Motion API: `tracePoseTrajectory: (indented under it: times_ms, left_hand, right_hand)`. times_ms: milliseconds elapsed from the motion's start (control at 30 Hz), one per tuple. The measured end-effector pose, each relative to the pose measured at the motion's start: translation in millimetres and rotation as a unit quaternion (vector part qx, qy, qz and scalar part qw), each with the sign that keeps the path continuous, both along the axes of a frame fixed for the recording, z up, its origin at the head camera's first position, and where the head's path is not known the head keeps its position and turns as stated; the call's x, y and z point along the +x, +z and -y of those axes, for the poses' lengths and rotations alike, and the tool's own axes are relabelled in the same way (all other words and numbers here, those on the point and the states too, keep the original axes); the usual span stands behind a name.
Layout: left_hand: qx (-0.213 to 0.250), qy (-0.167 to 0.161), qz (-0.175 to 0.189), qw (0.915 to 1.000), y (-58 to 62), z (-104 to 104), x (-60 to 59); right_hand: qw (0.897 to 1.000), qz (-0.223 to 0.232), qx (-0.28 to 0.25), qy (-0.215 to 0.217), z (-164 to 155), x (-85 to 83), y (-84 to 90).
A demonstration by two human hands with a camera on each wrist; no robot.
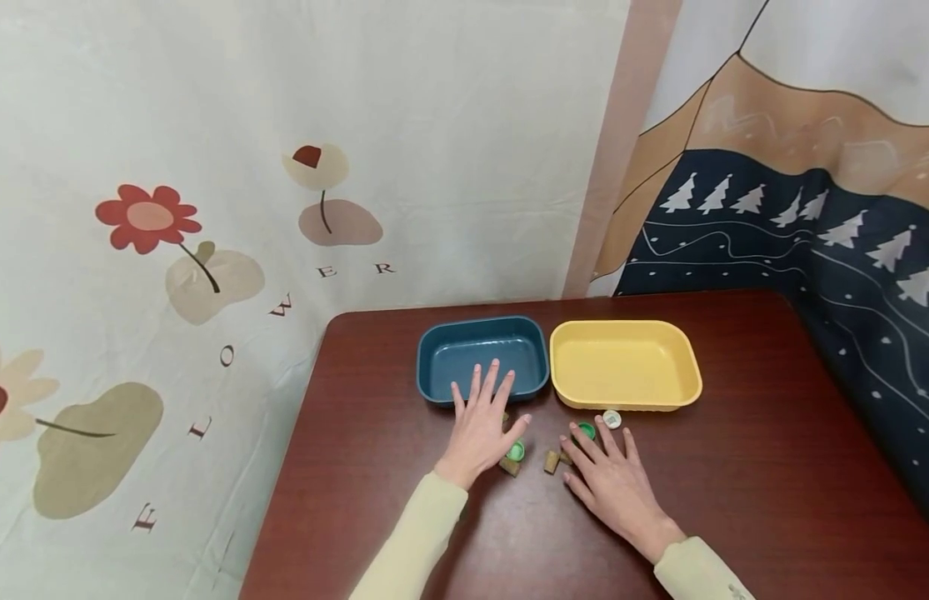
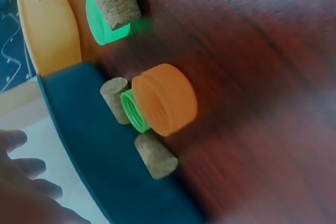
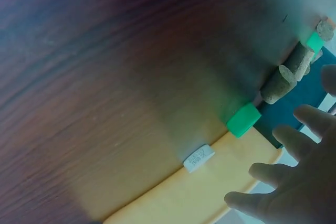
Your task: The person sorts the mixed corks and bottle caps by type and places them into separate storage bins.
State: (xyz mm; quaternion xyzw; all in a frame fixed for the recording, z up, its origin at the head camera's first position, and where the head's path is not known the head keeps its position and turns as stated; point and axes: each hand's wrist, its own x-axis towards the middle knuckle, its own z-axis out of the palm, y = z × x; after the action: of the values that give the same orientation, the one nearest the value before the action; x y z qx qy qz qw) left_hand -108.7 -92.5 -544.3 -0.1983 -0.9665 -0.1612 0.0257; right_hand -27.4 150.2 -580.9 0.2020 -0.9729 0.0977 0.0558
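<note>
Plainly, both hands, left [image 1: 481,425] and right [image 1: 614,483], lie released on the dark table [image 1: 771,467] before patterned wall cloths [image 1: 209,167].

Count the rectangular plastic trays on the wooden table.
2: dark blue rectangular plastic tray on the left, yellow rectangular plastic tray touching its right side. None seems hidden.

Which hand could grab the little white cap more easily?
Probably the right hand. Its fingers lie spread on the table just short of the white cap, in front of the yellow tray. The left hand rests further off, by the blue tray.
</note>
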Motion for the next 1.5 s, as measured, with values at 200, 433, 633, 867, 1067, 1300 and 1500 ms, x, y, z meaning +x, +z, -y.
tracePoseTrajectory:
  times_ms: [200, 433, 633, 867, 1067, 1300, 1500]
  left_hand:
    - [-0.027, -0.034, 0.004, 0.999, -2.8, -19, -17.3]
    - [-0.061, -0.084, -0.012, 0.9945, 2.0, -37, -43.9]
    - [-0.087, -0.115, -0.019, 0.9894, 2.6, -46, -61.0]
    - [-0.122, -0.089, 0.011, 0.9885, -3.2, -56, -67.1]
    - [-0.146, -0.078, 0.015, 0.9861, -7.8, -63, -66.8]
    - [-0.142, -0.068, 0.009, 0.9875, -12.6, -64, -65.2]
    - [-0.144, -0.066, 0.013, 0.9873, -12.0, -64, -64.5]
  right_hand:
    - [1.0, -0.004, 0.005, 0.003, 1, -0.2, -0.2]
    - [0.999, -0.037, -0.001, -0.005, -5, 4.1, 2.1]
    - [0.998, -0.055, -0.009, -0.01, -14, 8.8, 0.3]
    - [0.999, -0.032, -0.009, 0.015, -10, 4.8, -4.5]
    - [0.999, -0.021, 0.007, 0.025, -2, -1.7, -8.2]
    - [0.998, -0.056, 0.002, 0.039, 4, -5.6, -11.7]
    - [0.993, -0.103, -0.021, 0.046, 4, -7.5, -14.0]
